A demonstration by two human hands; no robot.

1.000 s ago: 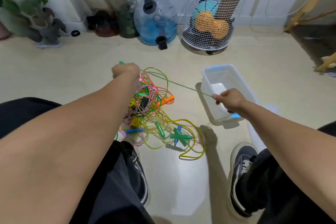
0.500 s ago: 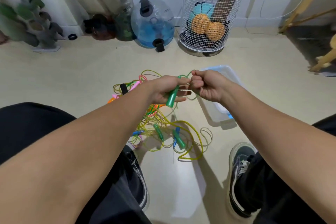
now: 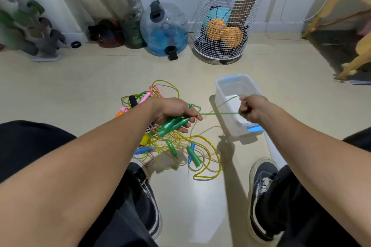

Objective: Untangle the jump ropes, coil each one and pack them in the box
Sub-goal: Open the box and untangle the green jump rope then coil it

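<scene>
My left hand [image 3: 174,110] grips two green jump rope handles [image 3: 173,124] above a tangled pile of jump ropes [image 3: 176,146] on the floor. A thin green cord [image 3: 219,114] runs taut from that hand to my right hand [image 3: 251,108], which pinches it over the clear plastic box [image 3: 228,84]. The pile holds yellow, pink and green cords with green, blue, orange, pink and yellow handles. The box holds no rope that I can see.
A white wire basket [image 3: 226,26] with balls stands at the back wall, beside a blue water jug [image 3: 163,28] and dark bottles. Wooden furniture legs [image 3: 353,62] are at the right. My two shoes [image 3: 261,192] flank the pile on the beige floor.
My hands, together half a second ago, have moved apart. The right hand has drawn the green cord out to the right over the box while the left keeps the green handles.
</scene>
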